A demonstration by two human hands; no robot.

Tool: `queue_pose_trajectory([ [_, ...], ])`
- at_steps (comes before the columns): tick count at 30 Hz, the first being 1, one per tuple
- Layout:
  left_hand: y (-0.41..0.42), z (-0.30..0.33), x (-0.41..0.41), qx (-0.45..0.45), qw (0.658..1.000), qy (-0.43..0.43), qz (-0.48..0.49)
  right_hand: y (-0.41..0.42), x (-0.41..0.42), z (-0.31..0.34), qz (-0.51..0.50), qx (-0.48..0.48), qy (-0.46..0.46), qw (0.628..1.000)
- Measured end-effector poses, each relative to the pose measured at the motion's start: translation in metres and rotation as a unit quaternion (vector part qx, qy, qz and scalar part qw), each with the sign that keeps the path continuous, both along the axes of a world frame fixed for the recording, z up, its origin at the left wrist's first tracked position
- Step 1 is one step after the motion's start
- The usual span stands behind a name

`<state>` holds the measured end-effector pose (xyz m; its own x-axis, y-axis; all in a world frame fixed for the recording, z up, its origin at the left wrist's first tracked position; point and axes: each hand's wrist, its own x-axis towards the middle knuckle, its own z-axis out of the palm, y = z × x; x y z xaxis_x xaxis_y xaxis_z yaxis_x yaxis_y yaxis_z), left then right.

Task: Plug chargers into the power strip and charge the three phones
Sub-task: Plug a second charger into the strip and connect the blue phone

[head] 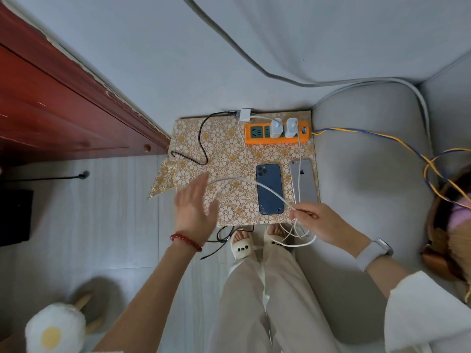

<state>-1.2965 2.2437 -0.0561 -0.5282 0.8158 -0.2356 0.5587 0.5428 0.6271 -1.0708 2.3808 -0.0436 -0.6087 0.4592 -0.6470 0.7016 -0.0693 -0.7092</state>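
Charging status: two white chargers sit plugged into the orange power strip at the far edge of the patterned cloth; two green sockets at its left end look free.
Phones: only two show, a blue phone and a silver phone, face down, side by side in front of the strip (the third is not in view).
Third charger: a white block lies off the strip, just behind its left end, with a black cable nearby; whether it is powered cannot be told.
Right hand: fingers pinched narrow on a white cable that runs across the blue phone; loose loops hang below the hand.
Left hand: fingers spread wide, holding nothing, over the cloth beside the cable's bend.
Connections: whether either phone is plugged in cannot be told.
Progress: roughly midway by judgement.
Remaining: third charger, third phone, cable ends.
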Motion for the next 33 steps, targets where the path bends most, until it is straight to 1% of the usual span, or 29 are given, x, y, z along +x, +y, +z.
queue_pose_trajectory([
  [1,0.002,0.0,0.01,-0.007,0.996,0.017,-0.086,-0.002,-0.007,0.002,0.009,-0.004,0.015,1.0],
  [2,0.005,0.0,0.02,-0.02,0.988,0.023,-0.151,-0.003,-0.014,0.004,0.02,-0.002,0.028,0.999],
  [3,0.009,0.0,0.028,-0.032,0.98,0.028,-0.192,-0.003,-0.021,0.006,0.032,0.004,0.037,0.999],
  [4,0.012,-0.001,0.032,-0.029,0.976,0.034,-0.212,-0.004,-0.026,0.008,0.047,0.01,0.042,0.998],
  [5,0.016,-0.001,0.033,-0.009,0.977,0.037,-0.208,-0.003,-0.029,0.009,0.057,0.015,0.046,0.997],
  [7,0.02,0.0,0.029,0.039,0.988,0.036,-0.143,-0.001,-0.027,0.011,0.052,0.01,0.052,0.997],
  [9,0.02,0.002,0.021,0.041,0.999,0.006,-0.004,0.004,-0.018,0.011,0.017,-0.002,0.055,0.998],
  [11,0.018,0.001,0.008,0.011,0.987,-0.057,0.148,0.01,-0.006,0.009,-0.037,-0.015,0.044,0.998],
  [12,0.017,0.0,0.003,-0.018,0.978,-0.078,0.191,0.013,-0.001,0.007,-0.058,-0.022,0.034,0.997],
  [13,0.015,-0.002,0.001,-0.051,0.976,-0.08,0.194,0.013,0.002,0.005,-0.066,-0.024,0.021,0.997],
  [14,0.012,-0.003,0.002,-0.077,0.983,-0.06,0.156,0.012,0.003,0.003,-0.06,-0.019,0.009,0.998],
  [15,0.009,-0.005,0.006,-0.084,0.992,-0.027,0.088,0.01,0.002,0.002,-0.047,-0.011,0.003,0.999],
  [16,0.008,-0.005,0.014,-0.081,0.997,0.005,0.003,0.007,-0.002,0.002,-0.031,-0.005,0.005,0.999],
  [17,0.009,-0.005,0.024,-0.072,0.994,0.027,-0.082,0.004,-0.007,0.003,-0.018,-0.001,0.014,1.0],
  [18,0.012,-0.003,0.034,-0.062,0.986,0.031,-0.151,0.002,-0.013,0.004,-0.008,0.002,0.023,1.0],
  [19,0.015,-0.002,0.042,-0.051,0.979,0.021,-0.196,-0.001,-0.02,0.005,0.0,0.003,0.031,1.0],
  [20,0.019,-0.001,0.047,-0.04,0.976,0.005,-0.215,-0.002,-0.025,0.006,0.005,0.005,0.039,0.999],
  [21,0.021,0.0,0.049,-0.026,0.978,-0.013,-0.205,-0.002,-0.029,0.006,0.007,0.006,0.045,0.999],
  [22,0.022,0.001,0.048,-0.014,0.985,-0.03,-0.169,-0.002,-0.03,0.007,0.006,0.004,0.051,0.999],
  [23,0.022,0.0,0.045,-0.006,0.993,-0.038,-0.112,-0.001,-0.029,0.007,0.004,0.001,0.052,0.999],
  [25,0.019,-0.002,0.035,-0.006,0.997,-0.063,0.05,0.003,-0.019,0.004,0.005,0.005,0.039,0.999],
  [26,0.017,-0.003,0.027,-0.008,0.985,-0.089,0.147,0.006,-0.011,0.002,0.007,0.011,0.02,1.0],
  [27,0.014,-0.006,0.018,-0.006,0.965,-0.112,0.239,0.009,-0.002,0.0,0.012,0.018,-0.006,1.0],
  [28,0.01,-0.009,0.008,-0.001,0.944,-0.12,0.307,0.011,0.008,-0.002,0.012,0.027,-0.036,0.999],
  [29,0.006,-0.013,0.001,-0.004,0.932,-0.116,0.342,0.014,0.016,-0.005,0.005,0.04,-0.062,0.997],
  [30,0.0,-0.016,-0.005,-0.02,0.932,-0.108,0.344,0.015,0.023,-0.008,-0.01,0.058,-0.081,0.995],
  [31,-0.004,-0.018,-0.007,-0.045,0.941,-0.098,0.322,0.015,0.027,-0.01,-0.027,0.077,-0.087,0.993],
  [33,-0.009,-0.02,-0.002,-0.106,0.966,-0.08,0.221,0.013,0.025,-0.009,-0.052,0.084,-0.068,0.993],
])
